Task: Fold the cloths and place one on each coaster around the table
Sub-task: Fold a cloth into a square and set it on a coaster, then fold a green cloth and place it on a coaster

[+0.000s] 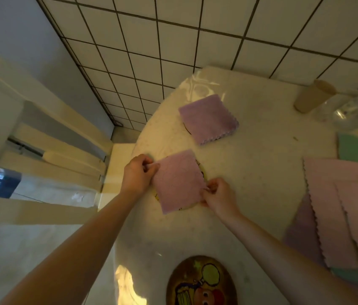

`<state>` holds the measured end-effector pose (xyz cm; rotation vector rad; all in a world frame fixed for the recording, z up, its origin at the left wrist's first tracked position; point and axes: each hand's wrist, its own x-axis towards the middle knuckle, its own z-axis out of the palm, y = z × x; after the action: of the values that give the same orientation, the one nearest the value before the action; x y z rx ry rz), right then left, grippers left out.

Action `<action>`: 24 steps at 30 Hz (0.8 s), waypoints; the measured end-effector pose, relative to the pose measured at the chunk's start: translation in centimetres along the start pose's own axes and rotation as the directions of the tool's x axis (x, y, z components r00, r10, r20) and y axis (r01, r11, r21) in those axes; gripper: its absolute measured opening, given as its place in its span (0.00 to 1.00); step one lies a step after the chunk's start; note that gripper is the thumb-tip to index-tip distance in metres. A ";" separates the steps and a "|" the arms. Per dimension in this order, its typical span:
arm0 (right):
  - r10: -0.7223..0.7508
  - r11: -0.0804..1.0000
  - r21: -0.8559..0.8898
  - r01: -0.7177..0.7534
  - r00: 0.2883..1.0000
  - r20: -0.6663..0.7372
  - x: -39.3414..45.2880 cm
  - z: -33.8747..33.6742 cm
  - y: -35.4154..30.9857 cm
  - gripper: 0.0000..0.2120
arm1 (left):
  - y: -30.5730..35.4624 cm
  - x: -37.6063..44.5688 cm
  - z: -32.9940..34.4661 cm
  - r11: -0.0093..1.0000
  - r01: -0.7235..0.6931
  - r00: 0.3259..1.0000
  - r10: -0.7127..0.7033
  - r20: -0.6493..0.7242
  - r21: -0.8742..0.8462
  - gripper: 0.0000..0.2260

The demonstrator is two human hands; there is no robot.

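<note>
while both hands (pixel 137 173) (pixel 218 195) pinched the folded cloth (pixel 179 181) near the table's (pixel 261 172) left edge, uneven release could have skewed it off its coaster (pixel 203 172).

Both forearms bare, no sleeves/jewellery visible.

A: Any text, labels or numbers to log?

B: None legible. The bare coaster (pixel 202 282) at the near edge of the table (pixel 261 172) carries a cartoon picture only, no words I can make out.

A: The clear bottle (pixel 354 111) at the far right?

B: Too blurred; any label there can't be read.
</note>
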<state>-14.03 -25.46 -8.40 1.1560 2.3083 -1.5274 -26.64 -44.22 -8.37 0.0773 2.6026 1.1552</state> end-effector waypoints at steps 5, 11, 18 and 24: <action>-0.049 0.994 -0.102 0.049 0.999 0.005 0.1 -0.5 0.2 0.08 | -0.6 -0.2 0.0 0.996 -0.020 0.999 0.024 -0.048 0.083 0.09; -0.136 0.979 -0.152 0.137 0.991 0.014 -0.9 -3.2 1.4 0.07 | 0.6 -1.5 -0.1 0.979 0.015 0.991 0.012 -0.131 0.204 0.13; -0.236 0.951 -0.201 0.234 0.972 0.015 -3.0 -10.0 5.7 0.07 | 5.0 -7.5 3.8 0.923 -0.216 0.971 0.238 -0.032 0.320 0.13; -0.328 0.920 -0.203 0.334 0.942 0.067 -6.3 -18.5 12.0 0.08 | 9.5 -15.8 11.6 0.896 -0.306 0.948 0.316 0.021 0.322 0.10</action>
<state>3.47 -10.98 -5.16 0.7105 2.6706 -1.3332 -8.82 -32.09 -4.99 0.5691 2.8569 0.8095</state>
